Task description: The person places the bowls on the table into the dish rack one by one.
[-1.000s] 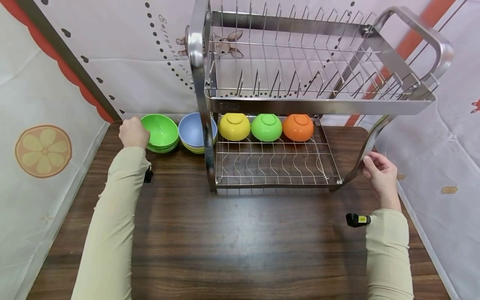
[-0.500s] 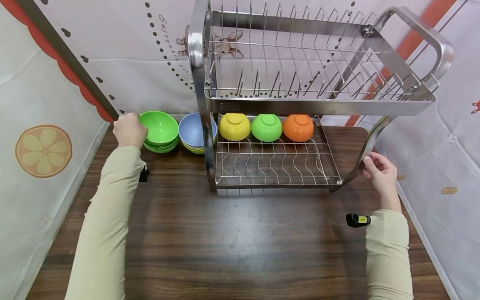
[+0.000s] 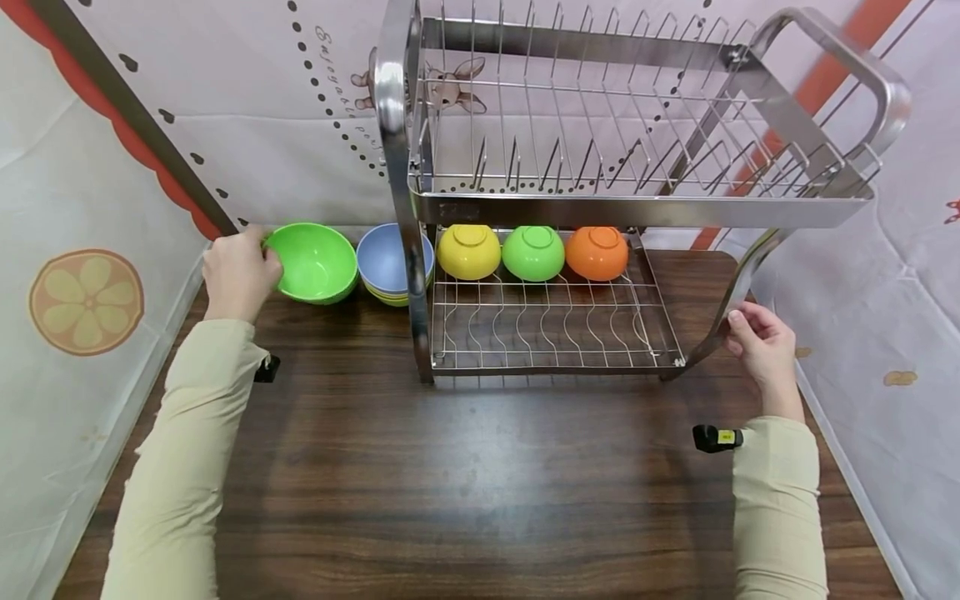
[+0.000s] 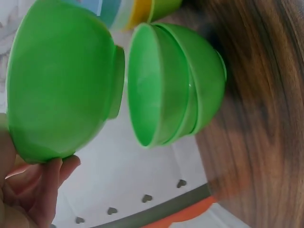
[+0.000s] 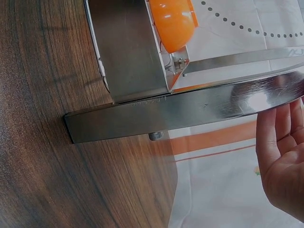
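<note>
My left hand [image 3: 238,273] grips the left rim of a green bowl [image 3: 315,260]. In the left wrist view, that bowl is held apart from and above a nested stack of green bowls [image 4: 199,85] on the table. My right hand [image 3: 765,354] holds the curved right leg of a two-tier metal dish rack [image 3: 645,213], thumb on the near side. The right wrist view shows its fingers against the edge of the metal side bar [image 5: 223,102]. On the lower tier, a yellow bowl [image 3: 468,252], a green bowl [image 3: 534,254] and an orange bowl [image 3: 597,253] sit upside down.
A stack of bowls topped by a blue bowl [image 3: 390,258] stands between the green bowls and the rack's left leg [image 3: 412,283]. The upper tier [image 3: 600,125] has wire dividers. Printed cloth walls [image 3: 90,433] border the brown wooden table [image 3: 480,500].
My left hand has moved left and toward me, lifting the top green bowl off its stack. The right hand keeps its place on the rack's leg.
</note>
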Available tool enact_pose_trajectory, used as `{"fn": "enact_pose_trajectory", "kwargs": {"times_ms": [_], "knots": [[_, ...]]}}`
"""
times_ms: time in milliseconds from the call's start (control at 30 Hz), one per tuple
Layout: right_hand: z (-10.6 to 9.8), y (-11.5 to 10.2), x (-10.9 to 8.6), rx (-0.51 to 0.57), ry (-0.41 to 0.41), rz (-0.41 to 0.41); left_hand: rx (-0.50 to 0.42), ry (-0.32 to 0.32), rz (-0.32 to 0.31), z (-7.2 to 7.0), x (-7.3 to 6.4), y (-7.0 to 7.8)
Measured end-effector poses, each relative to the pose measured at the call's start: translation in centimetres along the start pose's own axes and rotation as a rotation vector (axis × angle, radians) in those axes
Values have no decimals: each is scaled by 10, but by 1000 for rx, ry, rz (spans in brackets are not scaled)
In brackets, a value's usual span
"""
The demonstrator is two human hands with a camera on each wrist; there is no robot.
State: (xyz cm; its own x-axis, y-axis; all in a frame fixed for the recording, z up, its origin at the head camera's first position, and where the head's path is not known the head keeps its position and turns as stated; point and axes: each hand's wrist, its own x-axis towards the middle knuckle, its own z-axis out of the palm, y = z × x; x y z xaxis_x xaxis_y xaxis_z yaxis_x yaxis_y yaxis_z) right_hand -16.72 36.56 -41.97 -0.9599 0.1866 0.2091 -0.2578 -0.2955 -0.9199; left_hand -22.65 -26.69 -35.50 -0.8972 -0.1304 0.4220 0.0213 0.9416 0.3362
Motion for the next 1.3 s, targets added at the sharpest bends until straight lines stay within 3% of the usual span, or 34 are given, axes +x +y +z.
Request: {"fn": "enact_pose_trajectory", "kwargs": {"times_ms": [100, 200, 433, 867, 1300], "knots": [[23, -17, -9, 2, 21, 35, -19, -4, 29, -6, -8, 5], [31, -24, -12, -15, 53, 73, -46, -19, 52, -12, -16, 9], [27, -23, -11, -24, 55, 81, -104, -87, 113, -17, -35, 15], [28, -23, -9, -1, 45, 66, -166, -102, 201, -14, -83, 27], [28, -20, -10, 26, 54, 76, -206, -189, 273, -6, -106, 52]]}}
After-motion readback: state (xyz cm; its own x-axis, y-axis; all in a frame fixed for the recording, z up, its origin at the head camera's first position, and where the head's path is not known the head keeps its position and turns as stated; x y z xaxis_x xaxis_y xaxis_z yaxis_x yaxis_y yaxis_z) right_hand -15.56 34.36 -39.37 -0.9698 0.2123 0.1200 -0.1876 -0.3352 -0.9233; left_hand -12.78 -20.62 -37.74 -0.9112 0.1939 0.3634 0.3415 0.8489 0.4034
